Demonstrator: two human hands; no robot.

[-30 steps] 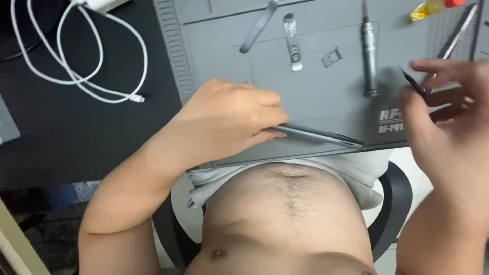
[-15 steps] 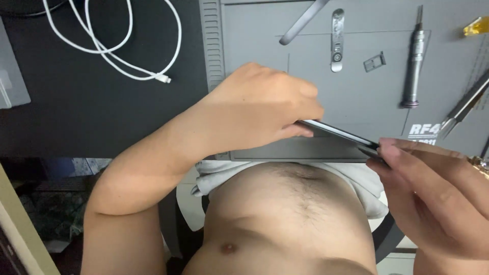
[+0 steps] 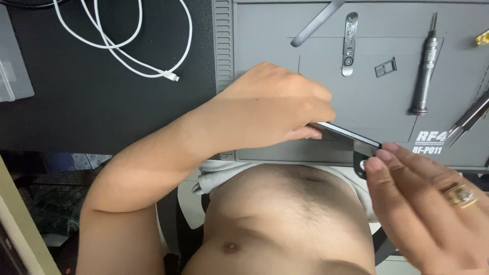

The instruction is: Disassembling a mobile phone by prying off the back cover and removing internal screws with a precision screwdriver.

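Note:
My left hand (image 3: 275, 109) grips a thin dark phone (image 3: 346, 135) by one end and holds it edge-on, just above the near edge of a grey repair mat (image 3: 265, 40). My right hand (image 3: 423, 203), with a gold ring on one finger, comes in from the lower right. Its thumb and fingertips pinch the phone's free end, where a small round opening shows. Most of the phone is hidden under my left hand.
On the mat lie a metal pry bar (image 3: 316, 23), a flat metal strip (image 3: 348, 43), a small card tray (image 3: 385, 66), a screwdriver (image 3: 425, 66) and tweezers (image 3: 468, 119). A white cable (image 3: 127, 46) loops on the black desk (image 3: 76, 112).
My right hand left the tweezers on the mat and came to the phone's free end, which it now pinches. My left hand lifted the phone slightly. The view shifted right.

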